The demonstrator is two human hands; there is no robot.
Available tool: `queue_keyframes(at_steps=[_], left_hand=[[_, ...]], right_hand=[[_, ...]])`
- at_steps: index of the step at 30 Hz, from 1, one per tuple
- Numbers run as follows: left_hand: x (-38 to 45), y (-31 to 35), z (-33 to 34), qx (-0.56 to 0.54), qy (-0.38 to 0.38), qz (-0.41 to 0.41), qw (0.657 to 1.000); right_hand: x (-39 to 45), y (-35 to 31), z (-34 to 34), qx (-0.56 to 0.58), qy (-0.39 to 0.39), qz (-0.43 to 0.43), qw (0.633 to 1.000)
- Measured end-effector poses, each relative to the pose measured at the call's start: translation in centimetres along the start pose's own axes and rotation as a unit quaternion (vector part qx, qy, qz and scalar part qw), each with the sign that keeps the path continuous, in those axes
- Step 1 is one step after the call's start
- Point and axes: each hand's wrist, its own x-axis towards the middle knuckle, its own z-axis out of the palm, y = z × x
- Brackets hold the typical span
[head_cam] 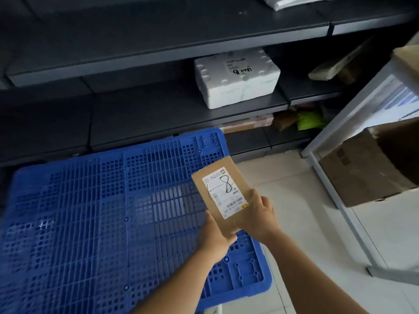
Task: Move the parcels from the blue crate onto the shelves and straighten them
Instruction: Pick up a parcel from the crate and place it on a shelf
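Observation:
A flat brown cardboard parcel point(223, 193) with a white label marked by a handwritten figure is held above the right part of the blue plastic crate point(90, 211), a flat grid-topped platform on the floor. My left hand point(216, 236) grips the parcel's lower left corner from below. My right hand point(259, 215) holds its lower right edge, thumb on top. Dark grey shelves point(158, 114) run along the wall just behind the crate. A white foam box point(237, 78) with handwriting on its lid stands on the middle shelf.
A torn brown package point(333, 66) lies at the right end of the middle shelf. Flat boxes and a green bag point(309, 120) sit on the bottom shelf. A white metal rack point(335, 177) holding a large cardboard box point(367, 171) stands at right on pale floor tiles.

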Motion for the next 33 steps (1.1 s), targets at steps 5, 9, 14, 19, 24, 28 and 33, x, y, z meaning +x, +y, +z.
queue_keyframes(at_steps=[5,9,14,19,24,28,33], left_hand=[[-0.1,-2.0,-1.2,-0.065,0.043,-0.009,0.997],[-2.1,-4.3,-3.8,-0.095,0.066,-0.017,0.993],[-6.2,-9.7,-7.6,-0.149,0.123,-0.026,0.981],[-11.7,-16.7,-12.3,-0.219,0.209,-0.008,0.953],[-18.4,-24.8,-17.5,-0.240,0.285,0.003,0.928],[-24.3,-32.0,-20.7,-0.268,0.340,-0.002,0.901],[-32.4,-41.5,-24.2,-0.293,0.415,-0.023,0.861]], right_hand=[[-1.7,-1.5,2.5,0.057,-0.006,0.006,0.998],[-4.3,-3.4,4.9,0.047,-0.008,-0.020,0.999],[-8.2,-7.4,8.4,-0.024,-0.032,-0.099,0.994],[-14.0,-12.9,12.8,-0.004,-0.069,-0.169,0.983],[-21.6,-18.1,18.9,0.000,-0.097,-0.245,0.965],[-28.4,-22.0,24.4,-0.004,-0.136,-0.295,0.946],[-37.8,-26.3,32.0,-0.030,-0.179,-0.357,0.916]])
